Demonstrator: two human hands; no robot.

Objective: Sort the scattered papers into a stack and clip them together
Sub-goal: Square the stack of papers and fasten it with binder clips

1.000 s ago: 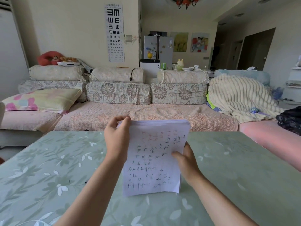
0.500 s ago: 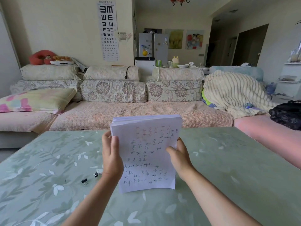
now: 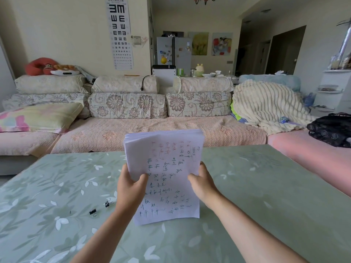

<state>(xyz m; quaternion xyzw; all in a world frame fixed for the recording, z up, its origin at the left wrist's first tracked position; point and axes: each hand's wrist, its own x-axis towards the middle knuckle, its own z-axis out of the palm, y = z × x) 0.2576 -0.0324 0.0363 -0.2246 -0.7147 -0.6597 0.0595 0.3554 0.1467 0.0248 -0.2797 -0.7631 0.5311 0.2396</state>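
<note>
A stack of white handwritten papers (image 3: 167,168) stands upright on its bottom edge on the green leaf-patterned table (image 3: 266,196). My left hand (image 3: 131,188) grips the stack's left side at mid height, thumb on the front sheet. My right hand (image 3: 203,183) holds the right side at about the same height. Two black binder clips lie on the table left of my left forearm: one (image 3: 92,212) nearer me, another (image 3: 108,203) a little farther and to the right.
A long floral sofa (image 3: 133,133) runs behind the table's far edge, with a pillow at its left and a cream blanket (image 3: 266,107) at its right. A pink seat (image 3: 313,152) borders the table on the right.
My left hand slid from the stack's top corner down to its left side. The stack now stands straighter on the table, and the two binder clips have come into view.
</note>
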